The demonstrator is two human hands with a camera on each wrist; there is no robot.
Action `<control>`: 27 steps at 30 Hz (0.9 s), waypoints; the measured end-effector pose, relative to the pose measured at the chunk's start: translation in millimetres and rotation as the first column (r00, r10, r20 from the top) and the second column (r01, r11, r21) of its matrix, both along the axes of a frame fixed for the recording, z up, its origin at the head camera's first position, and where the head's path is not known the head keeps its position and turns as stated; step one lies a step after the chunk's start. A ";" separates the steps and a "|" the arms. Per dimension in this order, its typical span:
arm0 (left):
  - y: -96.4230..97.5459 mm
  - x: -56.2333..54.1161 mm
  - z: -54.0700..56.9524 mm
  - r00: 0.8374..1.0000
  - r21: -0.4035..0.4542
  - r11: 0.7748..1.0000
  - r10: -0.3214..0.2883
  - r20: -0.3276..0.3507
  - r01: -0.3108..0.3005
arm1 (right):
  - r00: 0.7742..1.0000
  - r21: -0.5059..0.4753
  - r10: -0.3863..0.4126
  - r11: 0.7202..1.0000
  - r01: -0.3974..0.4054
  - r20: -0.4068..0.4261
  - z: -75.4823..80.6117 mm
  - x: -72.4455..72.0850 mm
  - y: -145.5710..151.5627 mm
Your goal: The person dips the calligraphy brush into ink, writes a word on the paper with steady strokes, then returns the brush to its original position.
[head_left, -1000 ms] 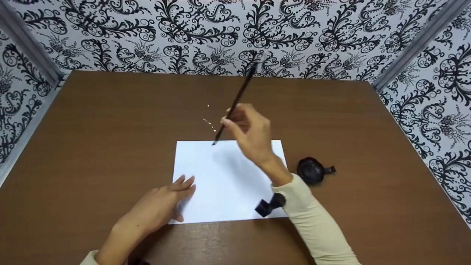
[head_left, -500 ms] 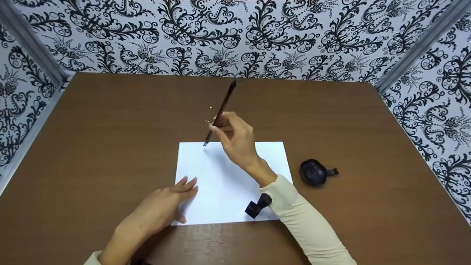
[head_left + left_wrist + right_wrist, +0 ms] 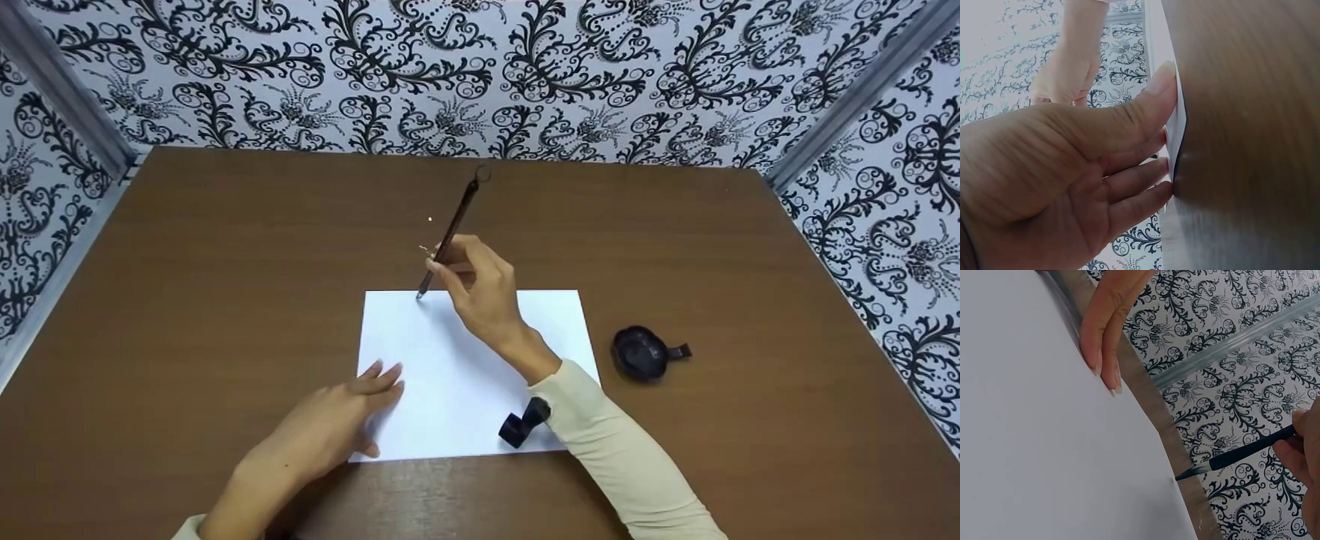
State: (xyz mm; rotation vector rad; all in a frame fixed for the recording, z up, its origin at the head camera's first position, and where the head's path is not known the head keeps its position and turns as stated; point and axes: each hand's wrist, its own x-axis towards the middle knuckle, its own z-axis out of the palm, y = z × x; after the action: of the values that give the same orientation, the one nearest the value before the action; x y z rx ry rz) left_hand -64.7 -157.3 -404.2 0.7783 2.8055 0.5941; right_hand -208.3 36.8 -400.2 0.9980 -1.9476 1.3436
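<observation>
A white sheet of paper (image 3: pixel 465 390) lies on the brown table. My right hand (image 3: pixel 484 289) pinches a dark paintbrush (image 3: pixel 457 217) with a thin loop at its upper end. The brush leans away from me, its tip right at the paper near the far left corner. In the right wrist view, the pointed dark bristles of the paintbrush (image 3: pixel 1241 453) meet the sheet close to its edge. My left hand (image 3: pixel 330 420) rests its extended fingers on the paper's near left part. The left wrist view shows the thumb (image 3: pixel 1151 98) and fingertips along the paper's edge.
A small black dish (image 3: pixel 640 352) with a short handle stands right of the paper. Pale chips or marks (image 3: pixel 430 219) show on the table beyond the sheet. A black wrist device (image 3: pixel 525 422) hangs below the right sleeve. Patterned wall panels (image 3: pixel 420 75) border the table.
My right hand has moved left and slightly toward me, bringing the brush tip left and down to the paper near its far left corner. The left hand stays on the sheet.
</observation>
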 end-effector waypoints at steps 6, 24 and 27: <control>-0.7 0.5 -0.5 1.000 0.000 1.000 -0.010 -0.015 0.010 | 0.999 -0.001 0.037 0.999 -0.037 0.013 -1.0 1.1 -2.0; -1.9 -0.1 0.2 1.000 -0.004 1.000 -0.009 -0.006 0.009 | 0.998 0.080 0.063 0.995 -0.064 0.020 -2.1 5.6 -2.4; -1.8 -0.6 0.3 1.000 -0.010 1.000 -0.012 -0.014 0.012 | 0.998 0.082 0.066 0.994 -0.066 0.007 -2.2 6.5 -3.0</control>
State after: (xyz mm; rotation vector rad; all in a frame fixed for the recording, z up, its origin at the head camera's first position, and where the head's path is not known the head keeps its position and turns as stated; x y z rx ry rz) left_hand -65.3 -159.0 -403.9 0.8008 2.8123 0.5747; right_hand -201.8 33.8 -402.4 1.1080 -2.0035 1.3116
